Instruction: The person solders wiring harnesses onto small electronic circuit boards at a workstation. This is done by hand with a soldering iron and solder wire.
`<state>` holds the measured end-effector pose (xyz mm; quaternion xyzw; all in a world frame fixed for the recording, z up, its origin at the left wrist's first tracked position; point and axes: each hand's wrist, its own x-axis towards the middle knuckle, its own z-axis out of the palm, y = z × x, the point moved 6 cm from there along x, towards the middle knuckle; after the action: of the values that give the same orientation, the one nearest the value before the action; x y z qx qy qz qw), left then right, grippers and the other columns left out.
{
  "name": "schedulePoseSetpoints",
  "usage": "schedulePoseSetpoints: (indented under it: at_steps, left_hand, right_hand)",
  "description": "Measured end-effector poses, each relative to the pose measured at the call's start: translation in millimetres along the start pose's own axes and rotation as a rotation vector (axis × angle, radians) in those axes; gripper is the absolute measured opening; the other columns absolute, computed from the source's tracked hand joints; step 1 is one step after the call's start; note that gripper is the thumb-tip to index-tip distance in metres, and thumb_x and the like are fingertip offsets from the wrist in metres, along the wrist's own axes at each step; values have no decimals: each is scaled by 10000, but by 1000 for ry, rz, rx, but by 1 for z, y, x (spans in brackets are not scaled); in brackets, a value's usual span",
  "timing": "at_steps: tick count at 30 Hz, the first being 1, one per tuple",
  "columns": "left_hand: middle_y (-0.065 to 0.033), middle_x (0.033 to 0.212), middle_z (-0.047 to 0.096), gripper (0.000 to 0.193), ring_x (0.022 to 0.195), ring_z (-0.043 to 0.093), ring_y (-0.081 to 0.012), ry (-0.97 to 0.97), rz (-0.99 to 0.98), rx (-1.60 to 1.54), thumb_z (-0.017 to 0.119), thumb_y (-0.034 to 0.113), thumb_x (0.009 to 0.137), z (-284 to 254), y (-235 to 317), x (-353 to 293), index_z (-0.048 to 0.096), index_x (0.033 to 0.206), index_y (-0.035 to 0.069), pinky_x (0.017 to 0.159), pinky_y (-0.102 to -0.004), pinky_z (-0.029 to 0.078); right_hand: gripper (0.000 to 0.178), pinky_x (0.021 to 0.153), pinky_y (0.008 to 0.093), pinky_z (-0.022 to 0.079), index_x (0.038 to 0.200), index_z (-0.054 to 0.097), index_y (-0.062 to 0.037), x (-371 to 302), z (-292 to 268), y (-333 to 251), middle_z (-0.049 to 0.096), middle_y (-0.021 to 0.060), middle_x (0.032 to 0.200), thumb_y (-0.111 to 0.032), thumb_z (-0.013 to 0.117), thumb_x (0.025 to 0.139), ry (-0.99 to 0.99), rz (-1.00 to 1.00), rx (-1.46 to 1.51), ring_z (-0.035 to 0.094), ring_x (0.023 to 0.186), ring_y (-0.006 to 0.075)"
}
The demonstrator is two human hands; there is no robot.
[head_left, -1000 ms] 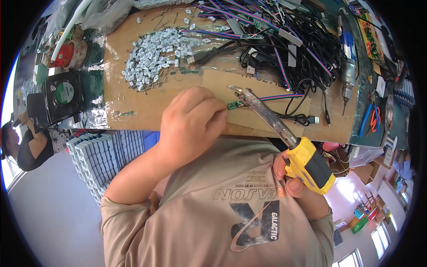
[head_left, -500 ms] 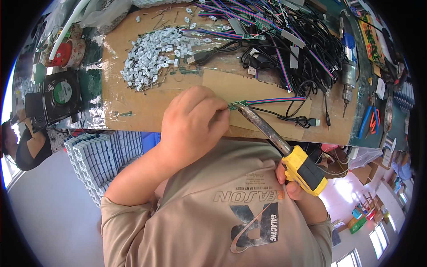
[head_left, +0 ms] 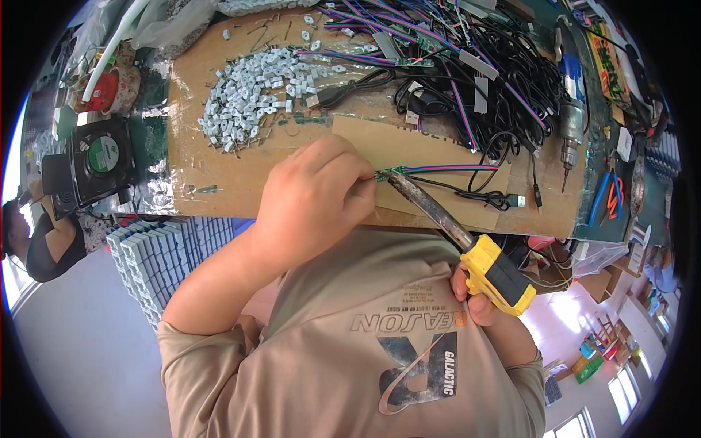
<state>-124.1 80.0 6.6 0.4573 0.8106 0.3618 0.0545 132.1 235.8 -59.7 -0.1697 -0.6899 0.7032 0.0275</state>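
My left hand (head_left: 314,201) is closed in a pinch at the left end of a small green circuit board (head_left: 387,174); part of the board is hidden by the fingers. Coloured ribbon wires (head_left: 453,168) and a black USB cable (head_left: 475,196) run off it to the right, over a cardboard sheet (head_left: 409,146). In my right hand (head_left: 478,299) is the grip of a yellow-and-black soldering iron (head_left: 499,274). Its long metal barrel slants up and left, and the tip touches or almost touches the board.
Small white plastic parts (head_left: 252,95) lie heaped at the back left. A tangle of black cables (head_left: 496,87) fills the back right. Beyond it are a blue electric screwdriver (head_left: 574,95) and pliers (head_left: 600,201). A black fan (head_left: 102,157) stands at the left; another person (head_left: 55,241) is beyond.
The iron's yellow grip has shifted slightly left and up, its tip staying at the board. My left elbow has moved a little left. The pinch looks the same.
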Motion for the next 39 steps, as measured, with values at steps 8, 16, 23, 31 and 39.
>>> schedulePoseSetpoints:
  at_steps: [8, 16, 23, 31, 39]
  left_hand:
    - [-80, 869, 648, 144, 736, 644, -267, -4, 15, -8, 748, 37, 723, 0, 0, 0, 672, 844, 58, 625, -356, 530]
    - [-83, 871, 648, 153, 733, 644, -265, -7, 30, -16, 750, 25, 722, 0, -1, 0, 671, 849, 56, 618, -353, 530]
    - [-81, 849, 638, 148, 724, 638, -269, 34, 21, 3, 734, 13, 713, 2, 4, -2, 665, 837, 56, 622, -367, 524]
    - [-83, 858, 646, 160, 692, 641, -242, 77, 14, 32, 753, 8, 727, 3, 2, -7, 669, 854, 56, 574, -349, 521]
    - [-79, 863, 625, 146, 746, 633, -274, 87, 7, -19, 742, 40, 735, 3, 2, -6, 667, 860, 50, 658, -372, 532]
  right_hand:
    - [404, 499, 285, 394, 846, 611, -51, 1, 2, 2, 570, 28, 714, -433, 741, 865, -6, 13, 77, 539, 567, 155]
    - [464, 533, 269, 392, 856, 600, -42, 3, 3, 3, 569, 22, 744, -466, 786, 827, 29, -22, 256, 536, 626, 124]
    - [722, 632, 276, 456, 1285, 487, -99, 55, 31, -48, 574, 23, 867, -575, 770, 823, -106, -50, 328, 541, 768, 130]
    - [740, 677, 334, 478, 1286, 480, -130, 68, 32, -52, 557, 24, 850, -627, 748, 809, -110, 41, 265, 534, 738, 135]
    - [535, 546, 286, 430, 981, 577, -50, 7, 8, -10, 588, 24, 755, -487, 826, 800, 77, 57, 375, 539, 615, 133]
